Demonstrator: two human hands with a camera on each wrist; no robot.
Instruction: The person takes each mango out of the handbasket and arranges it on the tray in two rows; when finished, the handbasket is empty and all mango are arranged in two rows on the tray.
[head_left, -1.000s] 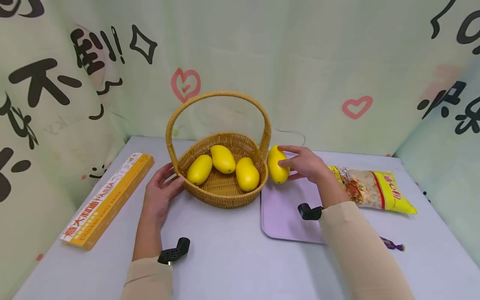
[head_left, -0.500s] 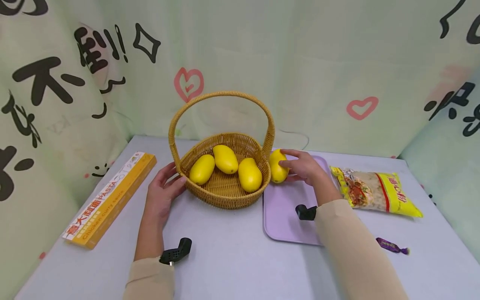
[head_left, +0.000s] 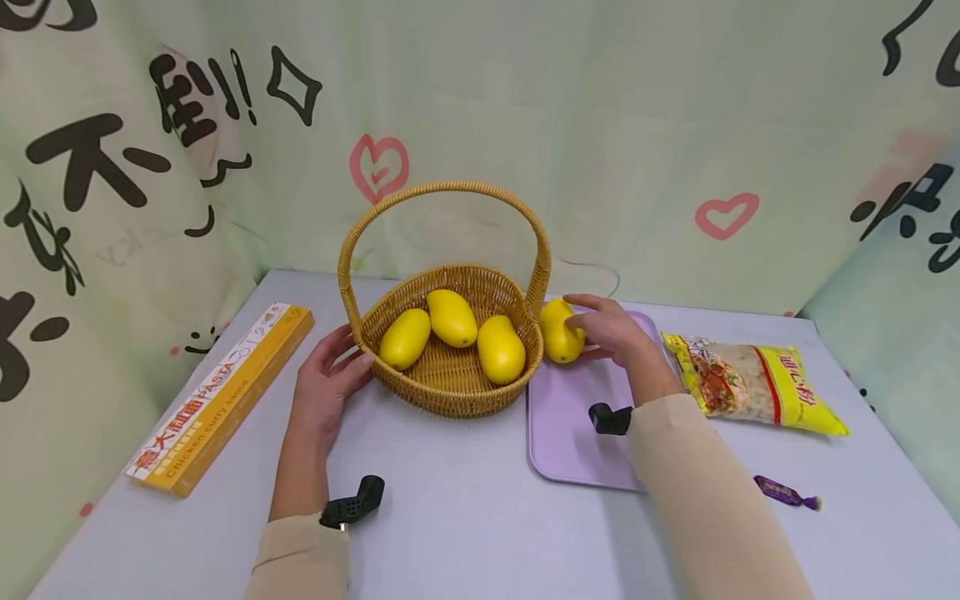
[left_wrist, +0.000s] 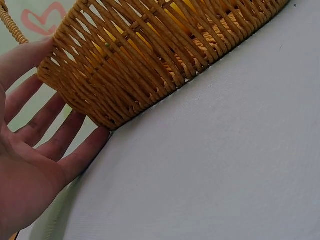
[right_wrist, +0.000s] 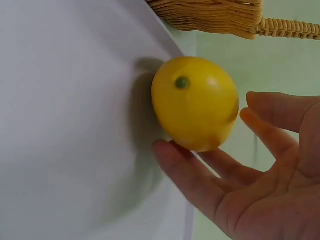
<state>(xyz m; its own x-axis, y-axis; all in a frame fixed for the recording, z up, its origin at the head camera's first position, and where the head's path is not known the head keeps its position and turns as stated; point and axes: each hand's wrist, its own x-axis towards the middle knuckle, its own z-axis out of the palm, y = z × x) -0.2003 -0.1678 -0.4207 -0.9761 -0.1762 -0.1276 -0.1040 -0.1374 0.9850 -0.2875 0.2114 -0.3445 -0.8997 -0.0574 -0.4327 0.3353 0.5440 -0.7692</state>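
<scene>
A wicker basket (head_left: 450, 400) with a tall arched handle stands mid-table, with three yellow mangoes (head_left: 452, 318) inside. My left hand (head_left: 324, 383) rests against its left side, fingers spread and fairly straight along the weave, thumb near the rim. Right of the basket, another mango (right_wrist: 195, 102) lies on a lilac tray (head_left: 577, 450). Beside this mango is my right hand (head_left: 611, 329). In the right wrist view the thumb stands apart from the fruit, while the lower fingers lie loosely at or against its side; contact is hard to tell.
A yellow pasta box (head_left: 225, 400) lies slantwise at the left. At the right are a yellow noodle bag (head_left: 753, 383) and a purple wrapped candy (head_left: 787, 492). A printed curtain (head_left: 600, 125) hangs behind the table.
The mango at my right hand has settled on the tray and turned slightly; the right fingers have loosened from it. My left hand stays at the basket. The head view has shifted slightly.
</scene>
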